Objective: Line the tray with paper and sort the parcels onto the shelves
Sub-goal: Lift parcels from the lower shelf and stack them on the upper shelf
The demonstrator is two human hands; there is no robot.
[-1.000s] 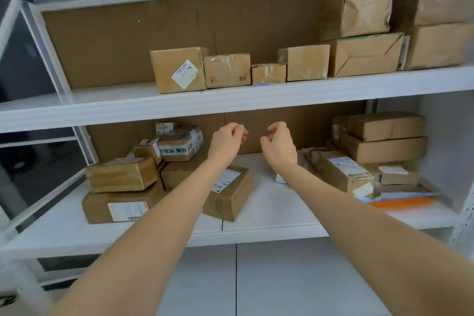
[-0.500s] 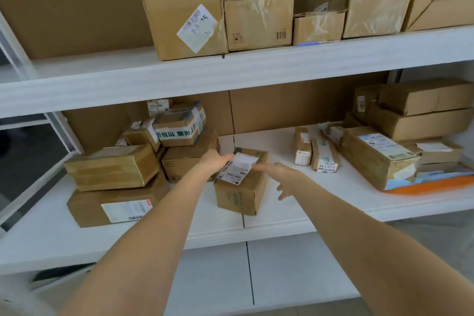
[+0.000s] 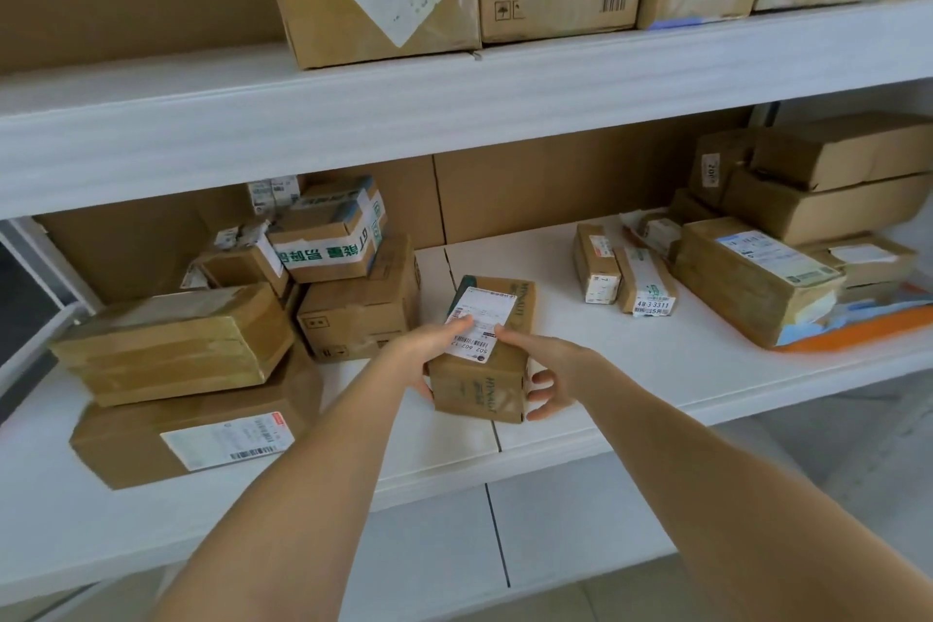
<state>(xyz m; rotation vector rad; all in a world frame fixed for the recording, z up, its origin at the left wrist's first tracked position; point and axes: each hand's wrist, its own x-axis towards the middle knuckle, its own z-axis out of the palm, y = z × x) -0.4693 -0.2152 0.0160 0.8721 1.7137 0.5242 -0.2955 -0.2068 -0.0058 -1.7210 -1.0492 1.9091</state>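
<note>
Parcel [image 3: 479,369] in brown card with a white label [image 3: 480,321] on top sits on the lower shelf [image 3: 631,359], near its front edge and about midway along. Its long axis runs from near to far, the far end swung slightly right. Both hands are on its near end from either side. The left hand [image 3: 429,351] lays its fingers over the label's left edge with the thumb down the left near corner. The right hand [image 3: 550,366] has its forefinger on top and its other fingers spread and bent round the right near corner. Neither arm is the nearer, so a lift looks likely to come straight up and toward the person. To the left, close beside it, stands a stack of boxes [image 3: 358,303]; to the right, apart, lie two slim parcels [image 3: 621,273]; the upper shelf [image 3: 454,116] overhangs. Half a second ago the right hand was open and only pointing at the label; a second ago both hands hung in the air between the shelves, clear of every box.
</note>
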